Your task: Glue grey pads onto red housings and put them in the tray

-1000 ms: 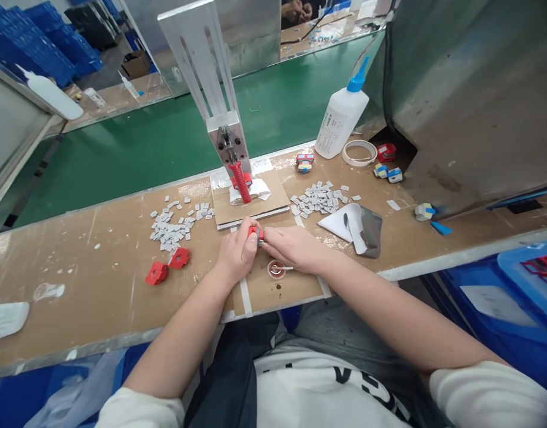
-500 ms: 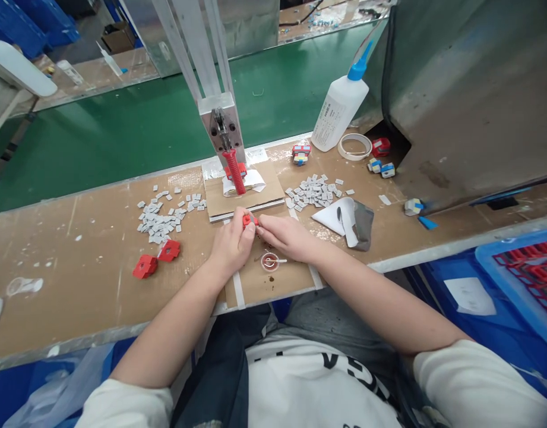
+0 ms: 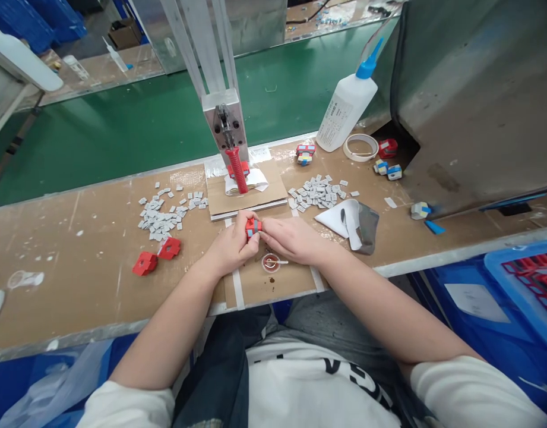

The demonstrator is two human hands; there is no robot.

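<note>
Work in hand: one red piece (image 3: 253,226), at the centre of the frame, just in front of the board (image 3: 217,205). The left hand (image 3: 233,248) is closed around it. The right hand (image 3: 296,240) meets it from the right with bent fingertips; whether these pinch anything small cannot be told.

Progress: greyish areas show on the piece, but too small to confirm a finished fit. The piece is judged to be partway through handling, as both hands are on it.

Outstanding: one red part (image 3: 145,263) and a second red part (image 3: 169,248) lie left of centre, neither in hand. Loose grey tiles lie in a left pile (image 3: 161,223) and a right pile (image 3: 318,194), so ample stock appears unused.

Elsewhere: a red item sits partly hidden behind the clamp's red handle (image 3: 237,171), its condition undetermined. A red-and-yellow assembly (image 3: 305,154) stands on the counter (image 3: 95,249), upper right of centre, apparently further along.
</note>
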